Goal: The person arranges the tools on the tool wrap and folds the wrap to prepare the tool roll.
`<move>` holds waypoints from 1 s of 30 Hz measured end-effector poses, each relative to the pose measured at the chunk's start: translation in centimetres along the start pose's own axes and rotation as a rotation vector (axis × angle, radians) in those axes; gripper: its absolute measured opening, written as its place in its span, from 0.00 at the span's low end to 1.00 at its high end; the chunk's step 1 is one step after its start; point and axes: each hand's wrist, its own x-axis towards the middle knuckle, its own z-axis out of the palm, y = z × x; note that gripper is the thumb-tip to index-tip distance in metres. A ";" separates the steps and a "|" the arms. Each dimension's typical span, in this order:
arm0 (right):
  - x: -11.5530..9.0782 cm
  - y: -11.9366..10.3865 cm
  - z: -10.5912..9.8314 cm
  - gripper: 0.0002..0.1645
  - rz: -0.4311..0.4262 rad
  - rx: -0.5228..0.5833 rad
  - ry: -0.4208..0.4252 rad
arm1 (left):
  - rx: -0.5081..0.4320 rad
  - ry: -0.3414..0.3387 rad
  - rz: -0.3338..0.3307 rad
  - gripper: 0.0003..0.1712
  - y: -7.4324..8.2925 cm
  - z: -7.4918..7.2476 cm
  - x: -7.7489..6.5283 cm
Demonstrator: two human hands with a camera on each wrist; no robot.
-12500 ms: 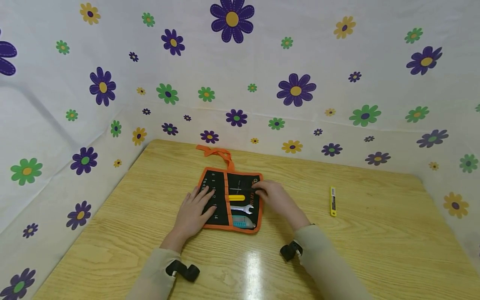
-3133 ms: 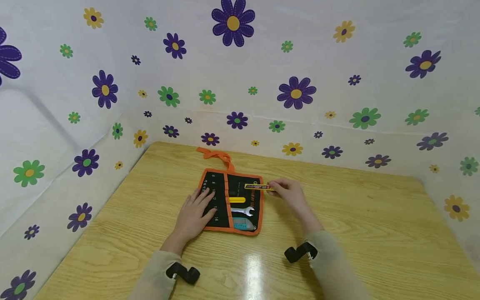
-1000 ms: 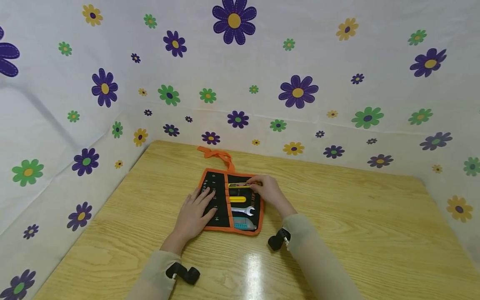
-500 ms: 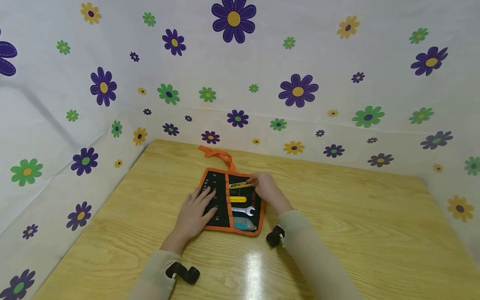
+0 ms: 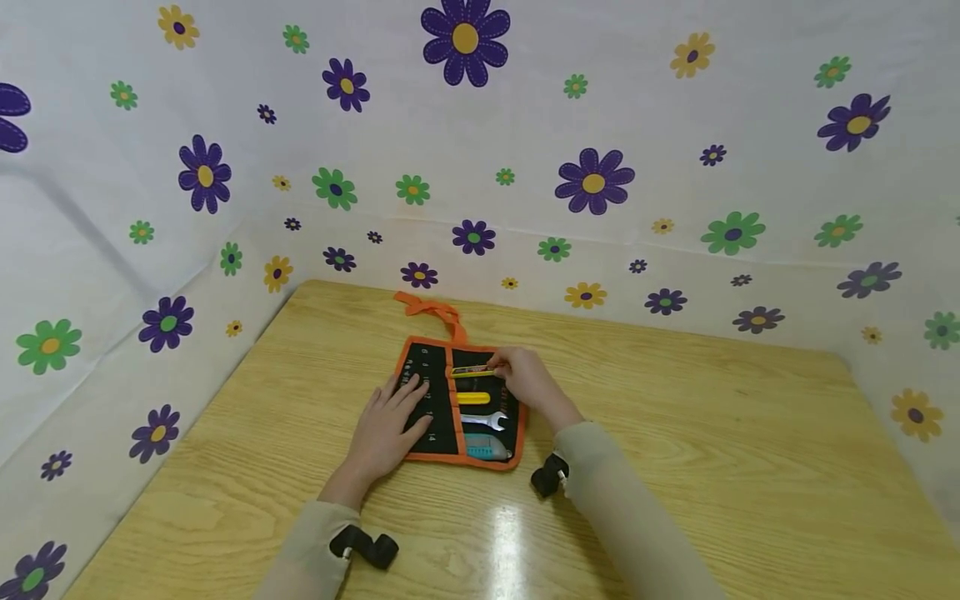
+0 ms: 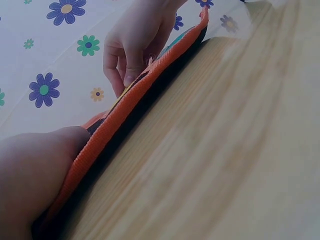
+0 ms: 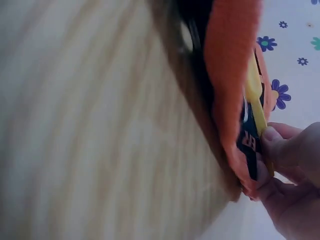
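Note:
A black tool roll [image 5: 431, 457] with orange edging lies unfolded on the table. My left hand [image 5: 384, 429] rests flat on its numbered left half, fingers spread. At the top pocket my right hand [image 5: 527, 382] pinches a slim yellow case [image 5: 470, 372] with a dark printed label, its far end at the orange pocket edge. Below it, a dark tool [image 5: 468, 384], a yellow handle [image 5: 474, 398], an open-end wrench [image 5: 487, 421] and a teal cutter [image 5: 483, 447] sit in pockets. In the right wrist view, thumb and fingertips [image 7: 272, 135] grip the case's end.
An orange tie strap [image 5: 431, 306] trails from the roll's top edge toward the back of the wooden table [image 5: 712, 467]. Behind and at the left stands a white flowered cloth [image 5: 525, 125]. Each sleeve carries a black wrist camera [image 5: 551, 475].
The dark tool went into a pocket. My right hand picked up the yellow case from the table's right side and brought it to the top pocket. Lately it only shifts slightly; my left hand stays.

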 end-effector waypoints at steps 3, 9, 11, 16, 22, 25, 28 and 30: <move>0.1 -0.4 0.4 0.09 -0.036 0.027 0.014 | 0.004 -0.011 -0.002 0.32 -0.1 0.1 0.0; 0.7 -1.3 1.5 0.10 -0.076 -0.025 0.018 | 0.004 -0.016 0.002 0.32 -0.1 0.2 0.1; 0.8 -1.6 1.7 0.10 -0.065 -0.049 0.018 | 0.004 -0.016 -0.002 0.32 -0.1 0.2 0.1; 1.1 -2.1 2.0 0.11 -0.038 -0.071 0.001 | 0.016 -0.012 -0.009 0.32 -0.3 0.3 0.1; 0.6 -1.9 1.1 0.17 -0.043 -0.086 -0.036 | -0.008 -0.011 -0.008 0.32 0.0 0.2 0.3; 0.3 -1.5 0.6 0.16 -0.038 -0.074 -0.034 | -0.011 -0.004 -0.014 0.32 -0.1 0.2 0.2; 0.2 -1.3 0.4 0.13 -0.014 -0.078 -0.016 | -0.009 0.000 -0.015 0.32 -0.2 0.2 0.2; 0.2 -1.2 0.3 0.11 -0.003 -0.089 0.001 | -0.007 -0.003 -0.019 0.32 -0.3 0.2 0.1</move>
